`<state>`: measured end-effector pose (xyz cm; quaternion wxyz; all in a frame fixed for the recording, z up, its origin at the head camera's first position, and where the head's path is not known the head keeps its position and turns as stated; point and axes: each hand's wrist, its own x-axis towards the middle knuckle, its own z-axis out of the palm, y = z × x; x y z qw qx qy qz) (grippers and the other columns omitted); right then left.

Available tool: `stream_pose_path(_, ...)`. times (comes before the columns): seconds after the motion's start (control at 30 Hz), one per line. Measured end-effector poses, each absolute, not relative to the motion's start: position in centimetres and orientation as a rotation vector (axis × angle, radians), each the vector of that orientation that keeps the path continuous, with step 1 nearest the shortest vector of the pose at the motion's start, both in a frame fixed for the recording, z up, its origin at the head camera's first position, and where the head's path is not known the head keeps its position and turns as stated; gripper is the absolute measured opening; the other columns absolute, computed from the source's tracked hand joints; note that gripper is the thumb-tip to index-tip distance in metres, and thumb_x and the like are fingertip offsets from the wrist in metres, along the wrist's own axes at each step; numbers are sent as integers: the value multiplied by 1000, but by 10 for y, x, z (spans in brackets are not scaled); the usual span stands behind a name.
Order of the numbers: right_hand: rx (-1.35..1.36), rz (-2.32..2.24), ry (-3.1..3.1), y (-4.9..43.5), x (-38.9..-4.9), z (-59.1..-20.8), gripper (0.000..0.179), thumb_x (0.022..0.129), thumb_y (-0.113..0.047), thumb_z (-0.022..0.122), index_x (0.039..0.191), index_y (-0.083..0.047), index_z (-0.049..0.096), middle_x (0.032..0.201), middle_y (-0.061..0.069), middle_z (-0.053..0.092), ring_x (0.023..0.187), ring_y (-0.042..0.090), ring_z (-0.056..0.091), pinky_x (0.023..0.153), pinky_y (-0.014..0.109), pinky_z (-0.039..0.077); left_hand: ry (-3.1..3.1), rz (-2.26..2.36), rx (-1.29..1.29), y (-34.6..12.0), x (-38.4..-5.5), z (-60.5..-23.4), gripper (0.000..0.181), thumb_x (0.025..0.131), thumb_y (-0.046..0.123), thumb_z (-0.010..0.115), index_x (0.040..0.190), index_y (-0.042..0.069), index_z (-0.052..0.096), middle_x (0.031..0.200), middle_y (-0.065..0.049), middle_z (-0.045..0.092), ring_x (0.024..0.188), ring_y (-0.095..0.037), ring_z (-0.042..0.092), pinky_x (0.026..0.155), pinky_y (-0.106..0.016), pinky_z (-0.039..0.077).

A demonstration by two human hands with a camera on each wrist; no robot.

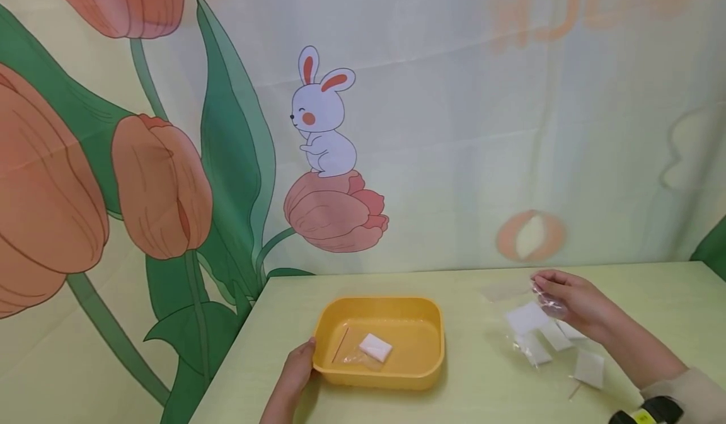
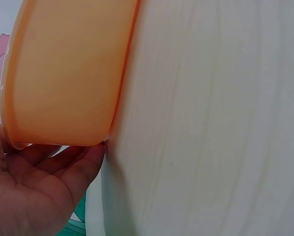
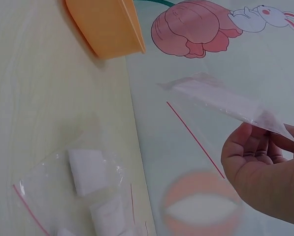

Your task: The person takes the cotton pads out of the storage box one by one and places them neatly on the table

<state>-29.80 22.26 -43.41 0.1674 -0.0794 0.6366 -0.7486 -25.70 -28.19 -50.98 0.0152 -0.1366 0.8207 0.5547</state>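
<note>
A yellow plastic basin (image 1: pixel 379 373) stands on the table. My left hand (image 1: pixel 296 366) holds it at its left end; in the left wrist view its fingers (image 2: pixel 78 169) lie along the outer wall. Inside are a folded white pad (image 1: pixel 375 347) and a clear bag with a red strip (image 1: pixel 341 344). My right hand (image 1: pixel 578 301) pinches a clear zip bag (image 3: pixel 211 101) by one edge, raised above the table, with something pale inside. Below that hand lie several more bagged white pads (image 3: pixel 87 169).
The pale green table (image 1: pixel 471 373) meets a printed cloth backdrop (image 1: pixel 442 128) with tulips and a rabbit along its far edge. One bagged pad (image 1: pixel 590 368) lies nearer the front. A black and yellow device (image 1: pixel 646 412) is by the right sleeve (image 1: pixel 686 392).
</note>
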Motion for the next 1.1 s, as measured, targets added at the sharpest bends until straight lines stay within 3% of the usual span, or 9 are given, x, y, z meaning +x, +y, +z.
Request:
stream_pose_path(0.23, -216, -2157, 1798, 241, -292, -446, 24, 108, -21, 51, 98, -30, 70, 95, -17, 68, 82, -1, 61, 73, 16, 57, 2550, 1689, -480, -275, -254, -499, 57, 113, 25, 27, 145, -21, 38, 142, -36, 54, 127, -40, 60, 111, -54, 49)
stream_pose_path(0.53, -260, -2235, 1691, 262, -284, -462, 31, 110, -15, 46, 99, -28, 73, 92, -16, 69, 76, -2, 60, 68, 15, 54, 2552, 1681, -492, -274, -252, -499, 58, 113, 26, 27, 146, -20, 38, 144, -36, 52, 130, -42, 58, 113, -55, 47)
stream_pose_path(0.9, -65, -2159, 1753, 283, -272, -479, 30, 109, -20, 48, 95, -34, 71, 94, -21, 70, 83, -2, 63, 77, 18, 58, 2542, 1684, -513, -275, -252, -502, 58, 112, 25, 27, 145, -20, 38, 144, -36, 52, 132, -43, 56, 116, -57, 44)
stream_pose_path(1.1, -97, -2186, 1647, 295, -266, -492, 33, 110, -19, 46, 96, -32, 73, 94, -19, 72, 80, -3, 64, 75, 17, 57, 2541, 1666, -521, -275, -252, -502, 58, 113, 27, 26, 147, -19, 37, 149, -35, 47, 140, -46, 48, 119, -58, 39)
